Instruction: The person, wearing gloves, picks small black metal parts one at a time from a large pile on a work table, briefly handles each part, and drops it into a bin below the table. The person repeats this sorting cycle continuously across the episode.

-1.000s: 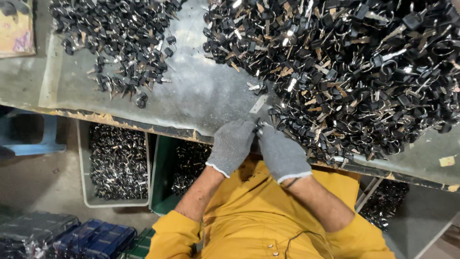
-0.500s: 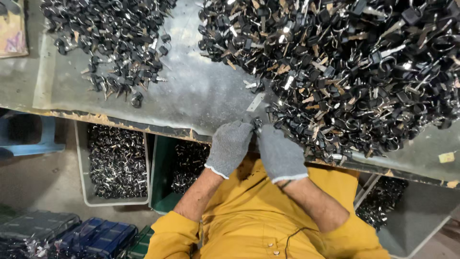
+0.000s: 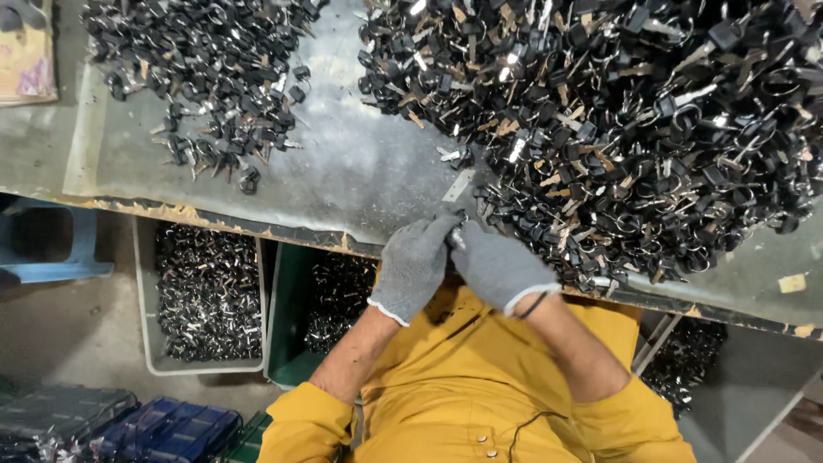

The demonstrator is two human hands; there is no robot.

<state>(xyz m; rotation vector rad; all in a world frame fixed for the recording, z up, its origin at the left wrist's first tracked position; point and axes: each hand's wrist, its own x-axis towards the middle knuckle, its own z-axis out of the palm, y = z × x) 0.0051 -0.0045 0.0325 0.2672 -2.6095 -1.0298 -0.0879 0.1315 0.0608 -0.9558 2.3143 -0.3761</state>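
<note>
Both hands gloved in grey knit, meeting at the near edge of the surface (image 3: 369,171). Left hand (image 3: 413,266) and right hand (image 3: 497,267) fingertip to fingertip, pinching a small metal part (image 3: 460,225) between them. Left grip closed around the part from the left side, fingers curled tight. Right grip closed on it from the right, thumb side hidden (exact finger placement impossible to tell under the gloves). Part itself mostly covered, only a bright sliver showing at the fingertips, just at the foot of the big pile.

Big pile (image 3: 617,129) of black-and-metal clips and rings filling the right half of the surface, reaching right up to the right hand. Smaller pile (image 3: 206,86) of the same kind of parts at upper left, well apart from the hands. Bare grey strip between the two piles, with a flat metal strip (image 3: 459,184) lying loose just beyond the fingertips.

Yellow sleeves (image 3: 463,403) pushed up, forearms bare. Thin black cord across the right wrist.

Below the surface edge: grey bin (image 3: 146,283) full of shiny metal pieces at left, green bin (image 3: 283,317) beside it, also with metal pieces. Dark blue cases (image 3: 163,429) on the floor at lower left. Light blue stool (image 3: 51,249) at far left.
</note>
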